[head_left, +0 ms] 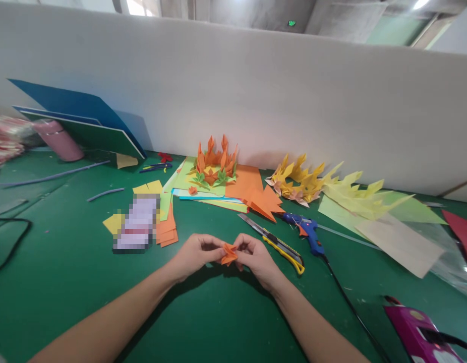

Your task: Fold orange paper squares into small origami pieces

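A small folded orange paper flower [229, 254] is pinched between my two hands, just above the green table. My left hand [197, 254] grips its left side with thumb and fingers. On the other side, my right hand [254, 257] has thumb and fingers closed on the right petals. Some fingertips are hidden behind the paper. To the right of my right hand lies a yellow utility knife [281, 247] with its blade out. Orange paper pieces [167, 233] are stacked left of my left hand, beside a blurred-out phone-like object [137, 222].
Behind my hands stands an orange folded-paper crown [216, 164] on coloured sheets; a yellow one [296, 181] sits right of it. A blue glue gun [307, 232] trails its black cord towards a purple box [417, 330]. A pink bottle [58, 141] leans near boards [85, 136] at left.
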`<action>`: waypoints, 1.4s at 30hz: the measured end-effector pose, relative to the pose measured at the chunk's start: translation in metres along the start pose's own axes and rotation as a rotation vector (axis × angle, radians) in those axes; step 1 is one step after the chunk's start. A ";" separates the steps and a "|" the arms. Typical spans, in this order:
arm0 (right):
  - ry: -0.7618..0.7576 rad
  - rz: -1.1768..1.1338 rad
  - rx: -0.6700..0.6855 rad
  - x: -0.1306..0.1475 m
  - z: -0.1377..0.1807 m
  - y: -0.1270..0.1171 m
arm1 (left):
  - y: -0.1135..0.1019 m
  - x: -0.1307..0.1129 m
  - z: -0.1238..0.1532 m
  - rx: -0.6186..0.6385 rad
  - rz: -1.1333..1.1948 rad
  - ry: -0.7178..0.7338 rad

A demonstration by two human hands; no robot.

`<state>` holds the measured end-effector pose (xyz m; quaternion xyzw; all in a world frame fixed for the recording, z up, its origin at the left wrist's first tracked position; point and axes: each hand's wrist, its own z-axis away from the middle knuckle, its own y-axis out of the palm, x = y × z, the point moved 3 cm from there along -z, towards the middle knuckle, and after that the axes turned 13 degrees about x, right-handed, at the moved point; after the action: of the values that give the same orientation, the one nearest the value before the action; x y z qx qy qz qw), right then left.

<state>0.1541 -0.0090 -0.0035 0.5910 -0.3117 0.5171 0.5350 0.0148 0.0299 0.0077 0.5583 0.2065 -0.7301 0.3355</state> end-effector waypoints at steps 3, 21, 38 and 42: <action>0.008 -0.007 -0.002 0.002 0.000 0.001 | 0.002 0.002 -0.001 -0.054 0.010 0.040; -0.073 0.100 -0.078 -0.004 -0.002 0.003 | 0.004 0.000 -0.002 -0.078 0.200 0.029; -0.391 0.617 -0.266 0.009 0.009 0.004 | -0.002 -0.005 0.001 -0.195 0.055 0.112; -0.462 0.770 -0.247 0.011 0.011 0.006 | -0.004 -0.007 0.001 -0.207 0.017 0.086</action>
<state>0.1549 -0.0192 0.0102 0.4639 -0.6785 0.4921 0.2870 0.0121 0.0337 0.0144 0.5532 0.2903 -0.6774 0.3883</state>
